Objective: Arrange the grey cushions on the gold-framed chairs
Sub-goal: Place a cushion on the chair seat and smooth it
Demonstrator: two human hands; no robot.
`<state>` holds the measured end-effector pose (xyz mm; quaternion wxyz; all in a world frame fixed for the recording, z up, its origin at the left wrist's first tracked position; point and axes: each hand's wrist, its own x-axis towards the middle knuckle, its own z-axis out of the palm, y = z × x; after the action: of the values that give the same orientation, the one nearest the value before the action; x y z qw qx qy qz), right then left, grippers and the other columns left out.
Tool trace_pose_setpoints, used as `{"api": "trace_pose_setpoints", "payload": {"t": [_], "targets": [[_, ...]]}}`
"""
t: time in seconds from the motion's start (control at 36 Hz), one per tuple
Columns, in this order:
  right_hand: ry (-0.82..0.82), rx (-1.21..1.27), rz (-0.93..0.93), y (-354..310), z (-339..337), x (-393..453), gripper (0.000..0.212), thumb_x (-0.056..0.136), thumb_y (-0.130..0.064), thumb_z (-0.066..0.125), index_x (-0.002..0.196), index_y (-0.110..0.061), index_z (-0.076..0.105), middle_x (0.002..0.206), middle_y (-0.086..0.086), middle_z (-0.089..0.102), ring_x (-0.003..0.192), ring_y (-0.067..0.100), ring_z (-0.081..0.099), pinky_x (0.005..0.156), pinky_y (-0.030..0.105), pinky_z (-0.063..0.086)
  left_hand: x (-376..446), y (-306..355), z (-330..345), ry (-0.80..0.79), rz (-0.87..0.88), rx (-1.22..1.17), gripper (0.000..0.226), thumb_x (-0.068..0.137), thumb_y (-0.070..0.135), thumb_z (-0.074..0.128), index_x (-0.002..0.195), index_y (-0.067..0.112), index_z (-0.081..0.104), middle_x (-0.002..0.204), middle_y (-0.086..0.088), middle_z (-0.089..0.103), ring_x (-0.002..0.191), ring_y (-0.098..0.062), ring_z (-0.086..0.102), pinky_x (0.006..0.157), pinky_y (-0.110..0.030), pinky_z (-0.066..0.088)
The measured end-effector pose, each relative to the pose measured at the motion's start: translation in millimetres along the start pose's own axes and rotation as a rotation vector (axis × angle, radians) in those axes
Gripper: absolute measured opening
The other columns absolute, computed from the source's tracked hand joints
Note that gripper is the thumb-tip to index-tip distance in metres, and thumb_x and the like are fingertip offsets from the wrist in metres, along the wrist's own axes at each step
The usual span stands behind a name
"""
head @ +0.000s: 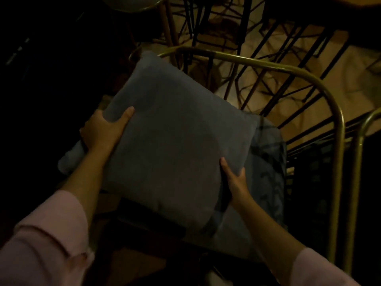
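Note:
I hold a large square grey cushion tilted over the seat of a gold-framed chair. My left hand grips its left edge, thumb on top. My right hand grips its lower right edge. Under it, on the seat, lies a second grey cushion with a darker pattern, partly hidden. A pale grey rolled corner sticks out below my left wrist. The room is dim.
A second gold chair frame stands close on the right. Black metal legs of other chairs and tables crowd the tan floor beyond. Another gold-rimmed seat is at the top left. The left side is dark.

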<state>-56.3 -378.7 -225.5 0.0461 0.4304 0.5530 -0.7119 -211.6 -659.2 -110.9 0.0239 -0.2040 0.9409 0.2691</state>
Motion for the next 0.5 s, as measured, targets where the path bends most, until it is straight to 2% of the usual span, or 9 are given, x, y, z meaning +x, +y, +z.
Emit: {"api": "trace_pose_setpoints", "payload": {"t": [0.11,0.19,0.22,0.33,0.42,0.5], "targets": [[0.060,-0.154,-0.063,-8,-58,-7,0.116,0.051,-0.064,0.083,0.149,-0.021,0.038,0.145,0.001,0.052,0.126,0.023,0.055,0.105,0.048,0.049,-50,-30,45,-0.128,-0.200,-0.220,0.091,0.068,0.083,0.056,0.120,0.009,0.058,0.129,-0.019,0.061,0.117,-0.040,0.059,0.099,-0.046,0.048],[0.094,-0.221,-0.045,-7,-96,-13,0.124,0.045,-0.069,0.083,0.150,-0.024,0.034,0.136,-0.005,0.049,0.121,0.018,0.051,0.103,0.044,0.048,-89,-44,79,-0.262,-0.280,-0.389,0.077,0.080,0.063,0.065,0.131,0.007,0.051,0.136,-0.014,0.056,0.122,-0.035,0.056,0.090,-0.035,0.044],[0.101,-0.240,-0.031,-4,-106,-14,0.128,0.041,-0.073,0.083,0.150,-0.025,0.035,0.136,-0.006,0.049,0.121,0.019,0.052,0.103,0.045,0.048,-100,-50,89,-0.298,-0.293,-0.411,0.077,0.079,0.062,0.068,0.131,0.008,0.051,0.135,-0.013,0.057,0.121,-0.033,0.057,0.089,-0.035,0.044],[0.064,-0.310,0.008,15,-131,-14,0.125,0.044,-0.072,0.086,0.149,-0.025,0.037,0.146,0.002,0.051,0.128,0.027,0.054,0.104,0.050,0.049,-123,-84,121,-0.378,-0.313,-0.361,0.100,0.049,0.085,0.068,0.122,0.018,0.055,0.127,-0.007,0.063,0.115,-0.029,0.061,0.100,-0.047,0.049],[-0.015,-0.365,-0.015,29,-135,-11,0.138,0.033,-0.079,0.083,0.151,-0.023,0.037,0.144,0.003,0.053,0.128,0.025,0.054,0.103,0.046,0.050,-128,-113,140,-0.442,-0.332,-0.308,0.114,0.040,0.087,0.073,0.133,0.025,0.049,0.133,-0.003,0.061,0.122,-0.030,0.059,0.104,-0.051,0.046],[-0.100,-0.405,-0.028,40,-140,-5,0.142,0.032,-0.082,0.081,0.152,-0.024,0.033,0.144,0.002,0.051,0.130,0.023,0.052,0.104,0.041,0.047,-135,-124,148,-0.439,-0.341,-0.272,0.131,0.034,0.089,0.071,0.141,0.023,0.038,0.143,-0.009,0.052,0.128,-0.034,0.052,0.107,-0.053,0.043]]}}
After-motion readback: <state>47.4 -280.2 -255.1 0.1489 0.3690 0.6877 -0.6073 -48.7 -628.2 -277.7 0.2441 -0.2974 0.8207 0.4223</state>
